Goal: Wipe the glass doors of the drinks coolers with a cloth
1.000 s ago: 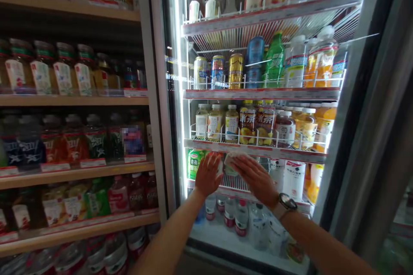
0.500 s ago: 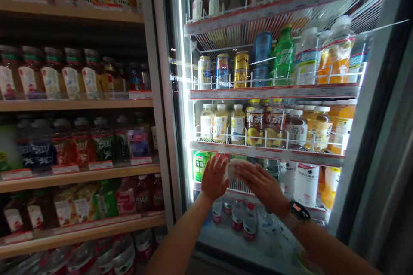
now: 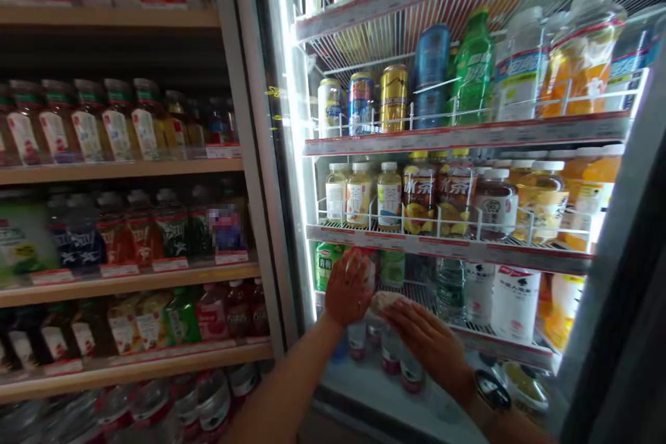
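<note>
Well, the left hand [image 3: 348, 288] stands open and flat, fingers spread upward, just below a fridge shelf [image 3: 447, 243]. The right hand [image 3: 427, 340] lies nearly flat, fingertips touching a small pale wad [image 3: 388, 302] between the hands; whether it grips, one cannot tell. Plastic bottles [image 3: 398, 361] stand lower down.

Your left hand [image 3: 348, 288] and right hand [image 3: 425, 343] sit in the cooler's lower bay, the red-edged shelf [image 3: 447, 245] close above them. Plastic bottles [image 3: 450, 289] block the right, a green carton [image 3: 327, 265] the left. Free room runs near, back out over the wire rack [image 3: 416, 297].
</note>
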The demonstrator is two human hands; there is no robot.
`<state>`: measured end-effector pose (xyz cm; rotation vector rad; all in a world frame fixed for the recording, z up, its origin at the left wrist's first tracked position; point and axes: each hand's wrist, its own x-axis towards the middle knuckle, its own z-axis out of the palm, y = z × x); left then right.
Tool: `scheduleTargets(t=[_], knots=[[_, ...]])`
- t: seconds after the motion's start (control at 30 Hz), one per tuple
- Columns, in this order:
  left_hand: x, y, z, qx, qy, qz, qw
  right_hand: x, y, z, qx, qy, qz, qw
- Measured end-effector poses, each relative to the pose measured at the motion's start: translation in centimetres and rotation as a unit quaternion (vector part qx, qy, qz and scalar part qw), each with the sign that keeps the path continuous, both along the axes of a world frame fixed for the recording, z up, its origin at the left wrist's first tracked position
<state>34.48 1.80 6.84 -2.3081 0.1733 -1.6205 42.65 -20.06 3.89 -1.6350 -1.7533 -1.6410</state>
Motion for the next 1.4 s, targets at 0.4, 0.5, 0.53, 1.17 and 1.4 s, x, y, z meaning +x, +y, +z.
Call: scheduleTargets(t=[0.4, 0.5, 0.53, 1.17, 1.4], knots=[[-0.2, 0.0, 0.1, 0.003, -0.012, 0.016, 1.0, 0.5, -1.2, -0.9, -0.06, 0.015, 0.009, 0.998], [0.1, 0.2, 0.0, 0.005, -0.013, 0.022, 1.0, 0.7, -2.0, -1.2, -0.054, 0.02, 0.008, 0.998], [0.3, 0.2, 0.0, 0.007, -0.016, 0.022, 1.0, 0.8, -2.5, -1.6, -0.055, 0.023, 0.005, 0.998], [-3.4, -12.6, 2.7, -0.099, 0.081, 0.021, 0.992, 5.4, -13.0, 7.4, -0.051, 0.019, 0.011, 0.998], [-0.3, -20.0, 6.1, -0.053, 0.107, -0.052, 0.991, 4.4, -17.8, 1.2, -0.098, 0.054, 0.038, 0.993]])
